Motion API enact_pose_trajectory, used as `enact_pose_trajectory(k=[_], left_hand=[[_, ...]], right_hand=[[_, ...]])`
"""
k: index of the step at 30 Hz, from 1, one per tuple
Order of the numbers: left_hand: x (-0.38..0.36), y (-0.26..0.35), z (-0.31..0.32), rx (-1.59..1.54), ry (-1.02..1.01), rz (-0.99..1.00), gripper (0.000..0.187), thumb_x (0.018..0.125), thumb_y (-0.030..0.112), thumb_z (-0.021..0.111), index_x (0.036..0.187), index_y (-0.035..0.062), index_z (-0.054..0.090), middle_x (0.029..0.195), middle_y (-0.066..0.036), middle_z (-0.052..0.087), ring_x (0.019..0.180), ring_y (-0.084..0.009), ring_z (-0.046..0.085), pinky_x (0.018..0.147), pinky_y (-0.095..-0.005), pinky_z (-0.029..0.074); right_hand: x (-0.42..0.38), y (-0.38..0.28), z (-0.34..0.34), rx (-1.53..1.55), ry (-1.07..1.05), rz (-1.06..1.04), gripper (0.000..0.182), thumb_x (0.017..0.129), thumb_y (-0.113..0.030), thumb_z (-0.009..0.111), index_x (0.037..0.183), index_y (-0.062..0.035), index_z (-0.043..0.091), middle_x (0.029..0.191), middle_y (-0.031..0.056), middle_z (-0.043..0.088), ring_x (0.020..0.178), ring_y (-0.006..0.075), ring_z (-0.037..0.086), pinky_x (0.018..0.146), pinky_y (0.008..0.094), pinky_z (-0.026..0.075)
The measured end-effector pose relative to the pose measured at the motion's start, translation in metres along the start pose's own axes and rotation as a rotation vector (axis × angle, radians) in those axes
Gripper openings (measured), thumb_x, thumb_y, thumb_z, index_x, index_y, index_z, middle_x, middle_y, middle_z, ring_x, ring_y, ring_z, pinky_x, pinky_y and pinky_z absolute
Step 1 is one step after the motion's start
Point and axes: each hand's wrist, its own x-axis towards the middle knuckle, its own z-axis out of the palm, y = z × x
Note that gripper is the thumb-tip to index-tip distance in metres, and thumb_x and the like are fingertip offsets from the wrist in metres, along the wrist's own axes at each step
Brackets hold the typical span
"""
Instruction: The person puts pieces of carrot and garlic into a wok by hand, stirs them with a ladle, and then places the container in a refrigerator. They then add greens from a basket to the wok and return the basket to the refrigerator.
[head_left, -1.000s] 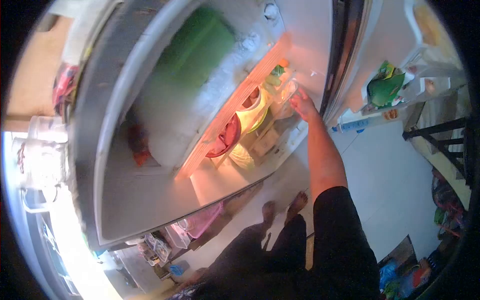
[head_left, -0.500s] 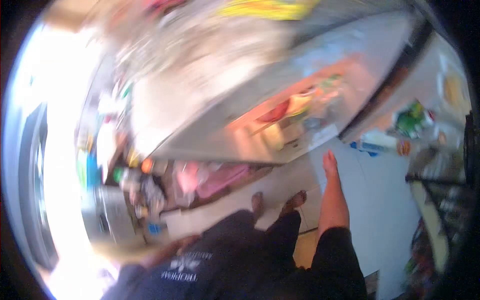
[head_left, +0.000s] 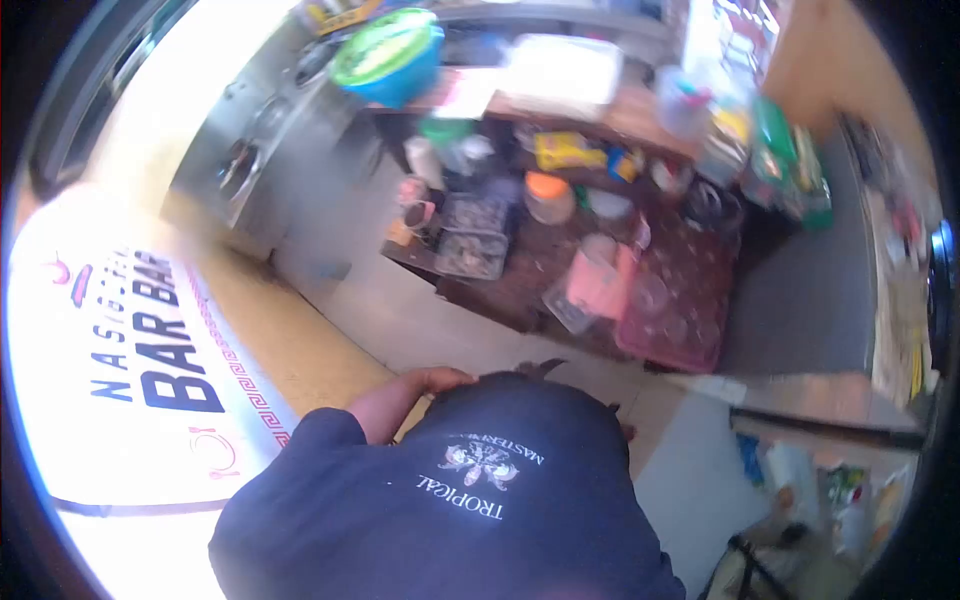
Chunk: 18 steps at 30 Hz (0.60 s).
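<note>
My left hand (head_left: 447, 379) is bent in against the front of my dark printed T-shirt (head_left: 480, 470). Its fingers are partly hidden and blurred, and I make out nothing held in it. Only a small patch of skin, perhaps my right hand (head_left: 628, 432), shows at the shirt's right edge; its fingers are hidden. Ahead, a low dark shelf (head_left: 480, 300) carries a pink pitcher (head_left: 598, 278), a pinkish-red tray (head_left: 668, 345), a jar with an orange lid (head_left: 549, 198) and clear containers (head_left: 474, 252).
A blue basin with a green rim (head_left: 405, 80) and a white container (head_left: 562, 72) stand on the upper surface. A lettered white banner (head_left: 150, 370) is at left, a grey panel (head_left: 800, 300) at right. Packages (head_left: 850, 490) lie lower right.
My view has swung left, from the opened compartment with food packages to the low shelf and banner. My right arm, stretched forward before, is now mostly out of sight.
</note>
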Motion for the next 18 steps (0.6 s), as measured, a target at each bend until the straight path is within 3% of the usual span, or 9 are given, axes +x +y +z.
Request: enact_pose_trajectory(k=[1,3,6,10,12,14,15,17,18], left_hand=[[-0.003,-0.011,-0.02,-0.027,0.03,0.037,0.064,0.087,0.057,0.049,0.129,0.0094,0.051,0.13,-0.012,0.051,0.114,-0.0245,0.05,0.096,-0.0405,0.039],[0.001,-0.046,-0.044,-0.019,0.149,-0.044,0.069,0.084,0.06,0.052,0.133,0.0115,0.047,0.136,-0.011,0.045,0.117,-0.0268,0.047,0.095,-0.0445,0.039],[0.027,-0.105,-0.078,-0.096,0.205,-0.057,0.069,0.084,0.059,0.052,0.135,0.0132,0.043,0.128,-0.01,0.049,0.113,-0.0275,0.049,0.091,-0.0463,0.041],[0.025,-0.107,-0.107,-0.325,0.281,0.13,0.055,0.089,0.048,0.049,0.13,0.0104,0.047,0.124,-0.011,0.053,0.103,-0.0264,0.055,0.086,-0.0416,0.046],[0.012,-0.074,-0.125,-0.708,0.393,0.36,0.051,0.091,0.042,0.049,0.126,0.005,0.048,0.117,-0.011,0.056,0.097,-0.0235,0.058,0.081,-0.0388,0.049],[-0.037,-0.016,-0.155,-0.805,0.484,0.649,0.043,0.093,0.037,0.049,0.119,0.0027,0.051,0.108,-0.01,0.059,0.091,-0.021,0.058,0.077,-0.0363,0.05],[-0.069,0.017,-0.176,-0.798,0.562,0.765,0.037,0.094,0.034,0.049,0.114,0.0028,0.053,0.101,-0.008,0.06,0.085,-0.0186,0.059,0.073,-0.0339,0.051],[-0.083,0.043,-0.265,-0.548,0.453,1.005,0.035,0.094,0.034,0.049,0.111,0.0028,0.054,0.096,-0.008,0.061,0.079,-0.0178,0.06,0.07,-0.0307,0.051],[-0.092,0.077,-0.292,-0.854,0.558,1.03,0.036,0.094,0.033,0.049,0.112,0.0019,0.052,0.098,-0.01,0.06,0.081,-0.0201,0.061,0.071,-0.0312,0.051]], right_hand=[[0.034,0.008,-0.01,0.185,0.041,0.085,0.031,0.084,-0.006,0.043,0.111,-0.0017,0.056,0.091,0.0138,0.057,0.098,0.0206,0.052,0.07,0.0376,0.051],[0.123,-0.009,-0.098,1.142,0.173,0.916,0.034,0.086,-0.006,0.04,0.115,-0.0068,0.055,0.091,0.0116,0.057,0.092,0.0192,0.054,0.066,0.0344,0.052],[0.247,-0.108,-0.298,1.122,-0.11,1.114,0.035,0.085,-0.002,0.039,0.115,-0.0095,0.056,0.089,0.0087,0.056,0.083,0.017,0.056,0.061,0.0291,0.051],[0.346,-0.186,-0.375,0.926,-0.557,0.409,0.033,0.088,-0.019,0.057,0.119,-0.007,0.055,0.099,0.0086,0.059,0.075,0.0194,0.058,0.061,0.0316,0.05],[0.389,-0.239,-0.42,1.16,-0.605,0.284,0.04,0.087,-0.029,0.061,0.12,-0.0069,0.056,0.101,0.0048,0.06,0.077,0.0168,0.058,0.066,0.0322,0.049],[0.458,-0.28,-0.46,0.848,-0.429,-0.071,0.022,0.088,-0.02,0.059,0.105,-0.0055,0.059,0.087,0.0004,0.06,0.076,0.0117,0.055,0.066,0.029,0.047],[0.481,-0.339,-0.516,1.107,-0.188,-0.296,0.016,0.088,-0.018,0.058,0.098,-0.0047,0.059,0.079,-0.0002,0.058,0.07,0.0096,0.054,0.061,0.0263,0.045],[0.541,-0.415,-0.587,1.241,-0.095,-0.193,0.02,0.09,-0.02,0.058,0.1,-0.0026,0.059,0.075,-0.0014,0.056,0.062,0.0072,0.051,0.055,0.0233,0.043],[0.571,-0.447,-0.63,1.146,-0.044,-0.371,0.027,0.089,-0.024,0.06,0.104,-0.0012,0.058,0.075,0.0,0.057,0.063,0.0085,0.053,0.056,0.0238,0.045]])
